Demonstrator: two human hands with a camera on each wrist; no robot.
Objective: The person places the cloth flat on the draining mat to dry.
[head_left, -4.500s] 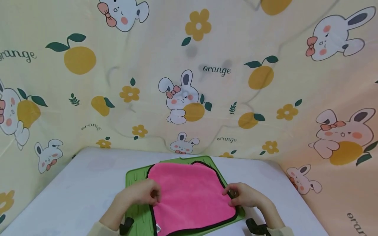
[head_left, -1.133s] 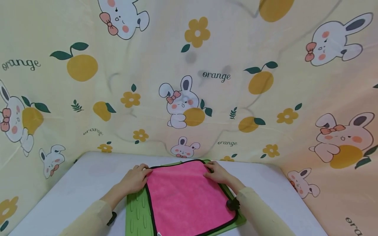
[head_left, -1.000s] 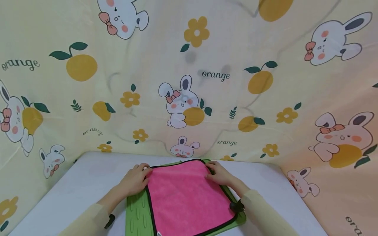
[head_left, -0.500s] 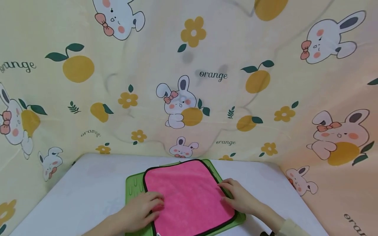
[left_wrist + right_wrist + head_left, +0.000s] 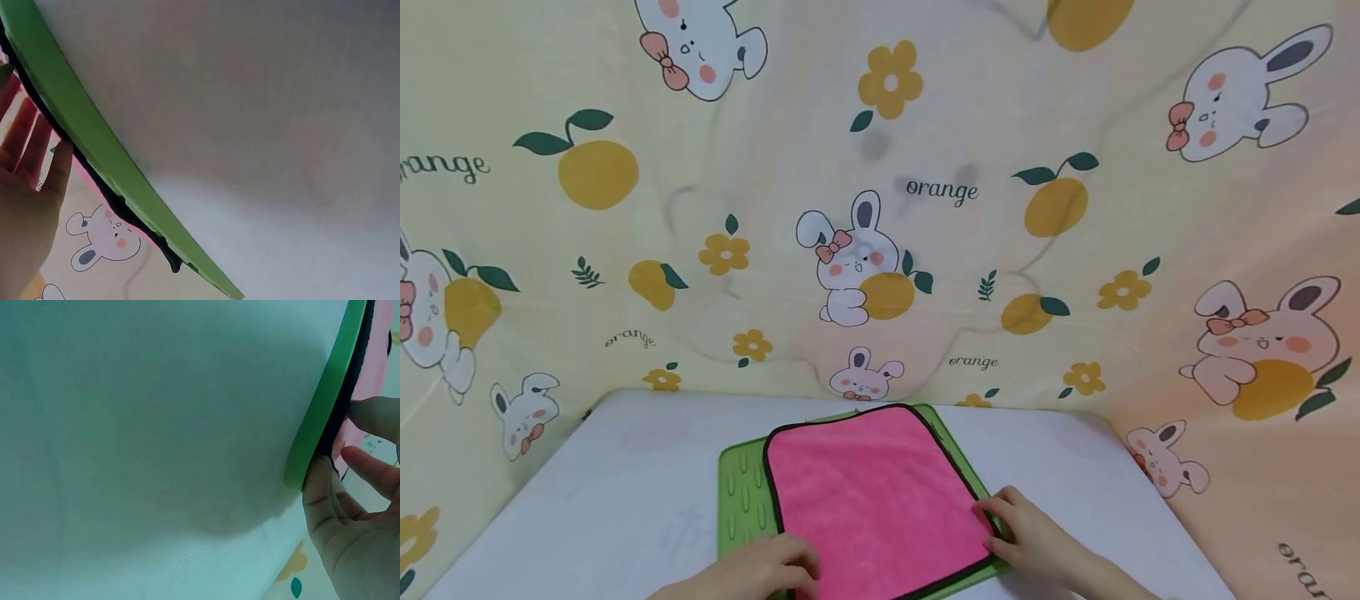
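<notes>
A pink cloth (image 5: 880, 500) with black edging lies spread flat over a green ridged board (image 5: 743, 500). The board's left strip and thin margins show past the cloth. My left hand (image 5: 756, 568) rests at the cloth's near left edge, partly cut off by the frame. In the left wrist view its fingers (image 5: 25, 134) stretch out over the pink fabric beside the board's green side. My right hand (image 5: 1033, 537) touches the near right corner, with fingertips on the cloth. The right wrist view shows its thumb (image 5: 319, 487) against the black edging and the fingers lightly bent above.
Board and cloth lie on a white table (image 5: 602, 500). Behind and at both sides hangs a cream curtain (image 5: 820, 125) printed with rabbits, oranges and flowers.
From the cloth's far corners, both hands have slid down its sides toward me to the near edge. The far edge, rumpled at first, now lies flat along the board.
</notes>
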